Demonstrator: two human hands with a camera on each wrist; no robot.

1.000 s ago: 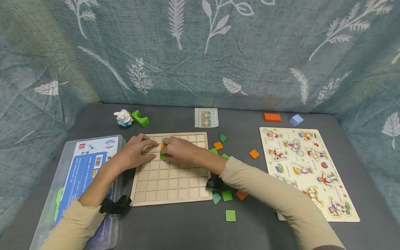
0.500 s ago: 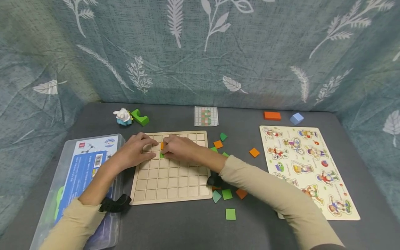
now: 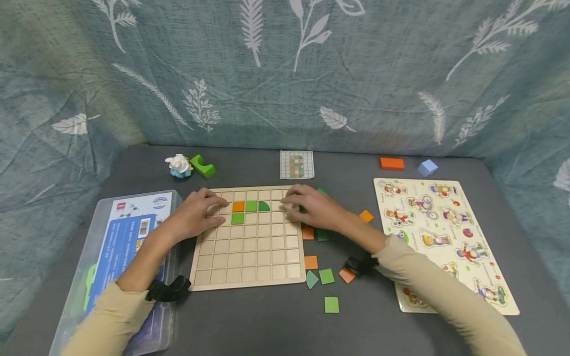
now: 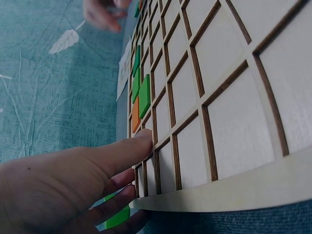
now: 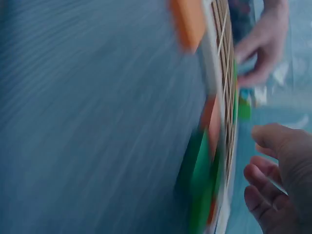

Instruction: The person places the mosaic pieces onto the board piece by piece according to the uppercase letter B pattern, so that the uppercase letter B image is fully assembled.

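Observation:
A wooden grid board (image 3: 249,259) lies on the table. Near its far left part sit an orange square tile (image 3: 238,206), a green square tile (image 3: 251,206) and a dark green quarter-round tile (image 3: 264,206) in one row. Another green square tile (image 3: 238,218) lies just below the orange one. My left hand (image 3: 196,215) rests on the board's left side, thumb and fingers apart; its thumb (image 4: 129,148) touches the grid in the left wrist view. Over the board's far right edge is my right hand (image 3: 313,207), loosely bent, with nothing visible in its fingers in the right wrist view.
Several loose tiles lie right of the board, among them a green square (image 3: 331,305) and an orange one (image 3: 310,262). A pattern card (image 3: 297,164) lies behind. A plastic box (image 3: 166,326) stands left, a picture puzzle board (image 3: 450,291) right. Toys and blocks line the back.
My right hand has moved right, off the placed tiles to the board's right edge, uncovering the green square and quarter-round tiles. My left hand stays on the board's left side.

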